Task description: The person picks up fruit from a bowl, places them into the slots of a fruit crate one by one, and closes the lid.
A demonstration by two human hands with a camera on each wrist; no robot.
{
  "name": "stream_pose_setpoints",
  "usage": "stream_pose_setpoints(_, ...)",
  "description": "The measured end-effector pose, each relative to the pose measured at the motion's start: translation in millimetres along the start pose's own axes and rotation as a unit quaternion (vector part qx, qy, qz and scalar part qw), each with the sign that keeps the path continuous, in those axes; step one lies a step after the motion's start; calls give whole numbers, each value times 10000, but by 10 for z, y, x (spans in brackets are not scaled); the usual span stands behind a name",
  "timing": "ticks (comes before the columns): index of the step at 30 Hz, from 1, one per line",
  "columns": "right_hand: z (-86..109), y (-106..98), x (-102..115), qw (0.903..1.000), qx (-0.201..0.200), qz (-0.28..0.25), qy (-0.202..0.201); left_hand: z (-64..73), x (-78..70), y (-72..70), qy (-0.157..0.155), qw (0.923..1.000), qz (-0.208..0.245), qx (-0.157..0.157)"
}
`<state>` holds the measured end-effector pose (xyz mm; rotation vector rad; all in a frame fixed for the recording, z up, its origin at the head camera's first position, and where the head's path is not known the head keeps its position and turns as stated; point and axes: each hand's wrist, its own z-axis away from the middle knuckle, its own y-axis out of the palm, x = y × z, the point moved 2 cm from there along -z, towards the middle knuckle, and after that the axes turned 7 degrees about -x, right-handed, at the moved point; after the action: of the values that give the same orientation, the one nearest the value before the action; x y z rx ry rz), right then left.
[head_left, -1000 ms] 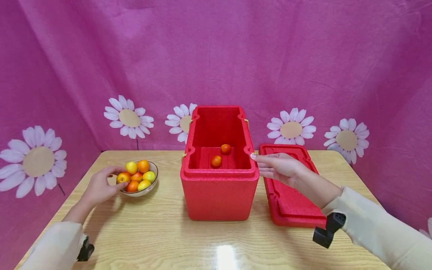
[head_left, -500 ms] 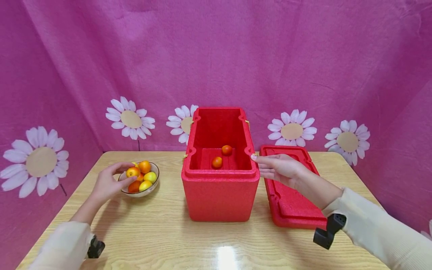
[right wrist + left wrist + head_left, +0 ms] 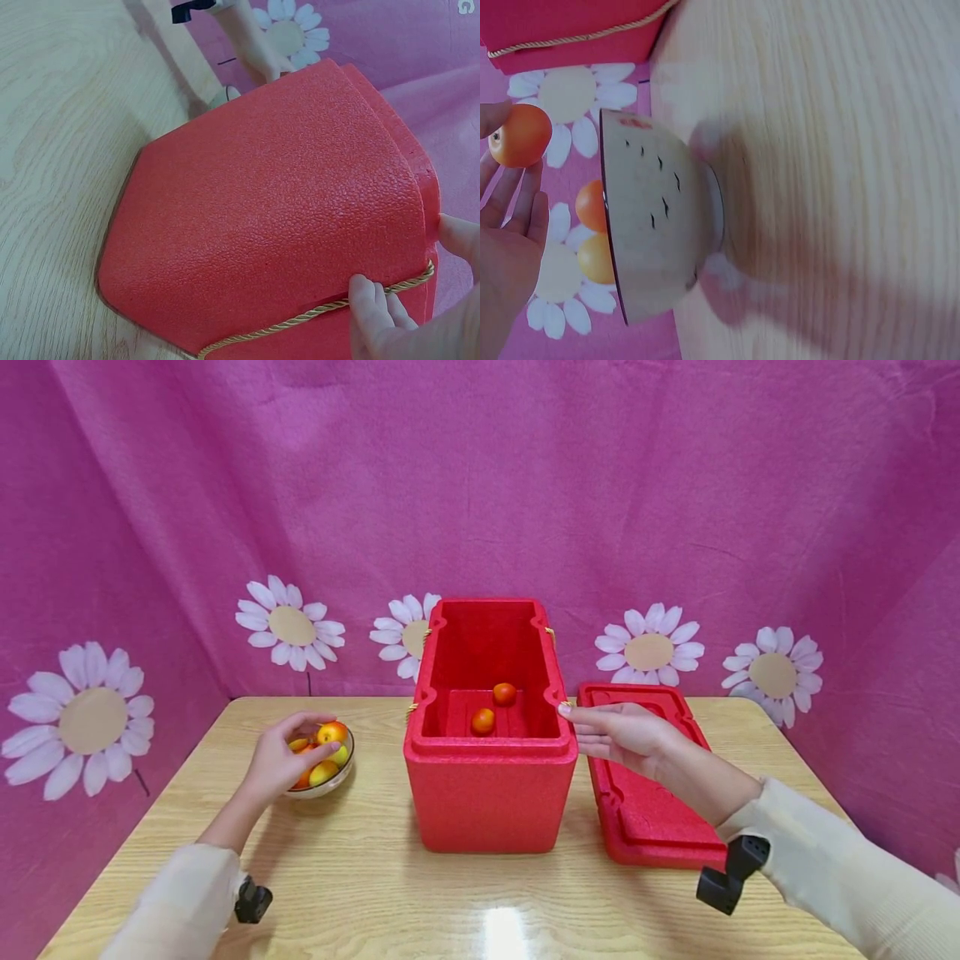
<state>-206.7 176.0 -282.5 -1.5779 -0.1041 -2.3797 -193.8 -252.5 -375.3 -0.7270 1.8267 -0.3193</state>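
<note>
My left hand (image 3: 276, 762) holds a small orange-red fruit (image 3: 331, 733) between thumb and fingertips, over a patterned bowl (image 3: 656, 217) of similar yellow and orange fruits. In the left wrist view, the held fruit (image 3: 525, 136) is beyond the bowl's rim, with a small dark eye at one end. My right hand (image 3: 618, 732) grips the near right rim of a tall red foam box (image 3: 487, 802). Its thumb is on the rim and its fingers lie against the outer wall, by a gold rope (image 3: 322, 307). Two orange-red fruits (image 3: 483, 721) lie on the box floor.
A red lid (image 3: 660, 802) lies on the wooden table (image 3: 360, 877), to the right of the box and under my right forearm. Behind the table hangs a magenta curtain (image 3: 480, 485) with white daisies. Black wrist cameras (image 3: 252, 900) sit on both sleeves.
My left hand has lifted the fruit from the left of the pile and moved it right, across the bowl. My right hand has stayed on the box rim.
</note>
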Motion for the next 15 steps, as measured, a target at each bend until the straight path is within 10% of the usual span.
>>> stream_pose_setpoints(15,-8,17,-3,9998,106,-58,-144,-143,-202,173,-389,9977,287,469)
